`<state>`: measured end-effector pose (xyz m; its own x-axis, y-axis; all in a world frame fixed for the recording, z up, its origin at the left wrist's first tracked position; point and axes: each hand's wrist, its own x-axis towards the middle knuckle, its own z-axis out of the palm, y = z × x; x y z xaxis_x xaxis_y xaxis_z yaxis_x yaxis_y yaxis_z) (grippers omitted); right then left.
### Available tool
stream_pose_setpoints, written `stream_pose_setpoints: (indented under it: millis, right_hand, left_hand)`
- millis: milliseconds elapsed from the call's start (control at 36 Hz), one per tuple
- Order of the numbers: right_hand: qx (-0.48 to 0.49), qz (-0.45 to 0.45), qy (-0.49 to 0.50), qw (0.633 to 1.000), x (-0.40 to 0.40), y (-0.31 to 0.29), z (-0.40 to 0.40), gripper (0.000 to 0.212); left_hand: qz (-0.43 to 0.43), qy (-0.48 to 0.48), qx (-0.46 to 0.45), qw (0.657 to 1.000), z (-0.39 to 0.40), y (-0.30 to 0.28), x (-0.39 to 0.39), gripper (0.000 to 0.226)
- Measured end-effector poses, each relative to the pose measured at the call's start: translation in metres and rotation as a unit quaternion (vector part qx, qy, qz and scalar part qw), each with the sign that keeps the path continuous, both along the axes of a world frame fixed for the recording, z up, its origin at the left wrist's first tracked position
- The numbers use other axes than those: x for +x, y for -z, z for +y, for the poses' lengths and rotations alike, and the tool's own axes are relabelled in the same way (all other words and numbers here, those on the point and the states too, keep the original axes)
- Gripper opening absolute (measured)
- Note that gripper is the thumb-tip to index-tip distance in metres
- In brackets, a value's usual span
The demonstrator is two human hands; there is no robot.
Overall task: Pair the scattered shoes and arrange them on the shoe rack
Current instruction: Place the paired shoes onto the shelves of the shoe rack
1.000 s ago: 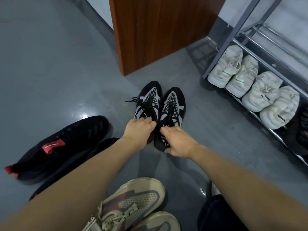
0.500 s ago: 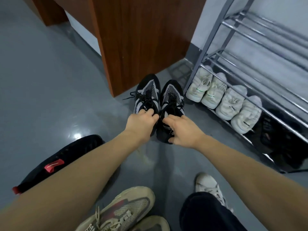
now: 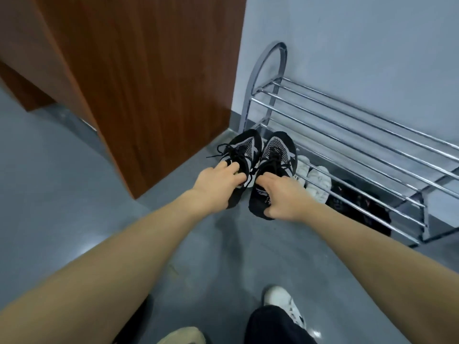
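Note:
I hold a pair of black-and-grey knit sneakers side by side, off the floor, toes pointing away. My left hand [image 3: 218, 186] grips the left sneaker [image 3: 244, 150] at its collar. My right hand [image 3: 285, 197] grips the right sneaker [image 3: 278, 155] the same way. The pair hangs in front of the left end of the chrome shoe rack [image 3: 347, 125]. Its upper shelves are bare bars. On the bottom shelf stand white sneakers [image 3: 319, 181] and dark shoes [image 3: 357, 204], partly hidden by my right hand and the bars.
A tall brown wooden cabinet [image 3: 154, 78] stands just left of the rack, close to the held pair. A beige sneaker's toe [image 3: 183, 336] shows at the bottom edge. My own white shoe [image 3: 283, 304] and dark trouser leg are at the lower right. The floor is grey.
Both hands have lifted the black-and-grey pair off the floor and carried it towards the rack's left end. The view has tilted up; the black-and-red shoe has dropped out of sight.

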<state>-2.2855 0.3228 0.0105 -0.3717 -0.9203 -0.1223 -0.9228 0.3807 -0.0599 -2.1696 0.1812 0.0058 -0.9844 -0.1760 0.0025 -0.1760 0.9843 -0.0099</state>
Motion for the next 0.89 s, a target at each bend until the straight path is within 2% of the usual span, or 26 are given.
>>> stream_pose_setpoints:
  millis: [139,361,528,694,806,889]
  right_hand:
    - [-0.029,0.001,0.04,0.999,-0.037,0.009,0.001,0.025]
    - [-0.06,0.024,0.131,0.989,-0.105,0.045,-0.025,0.029]
    - [-0.127,0.019,0.166,0.978,-0.14,0.067,-0.054,0.043]
    - [-0.194,-0.03,0.213,0.957,-0.16,0.08,-0.069,0.059]
    - [-0.168,-0.061,0.213,0.961,-0.151,0.098,-0.069,0.079]
    - [-0.144,-0.031,0.212,0.966,-0.149,0.103,-0.065,0.08]
  left_hand:
    - [0.008,0.004,-0.018,1.0,0.0,0.006,-0.049,0.051]
    - [0.034,-0.013,-0.014,0.999,-0.018,0.028,-0.13,0.051]
    - [0.053,-0.022,-0.019,0.998,-0.032,0.048,-0.179,0.05]
    - [0.063,-0.007,-0.018,0.998,-0.045,0.059,-0.2,0.053]
    - [0.064,-0.001,-0.011,0.998,-0.048,0.069,-0.195,0.057]
    - [0.061,-0.009,-0.02,0.998,-0.047,0.071,-0.197,0.059]
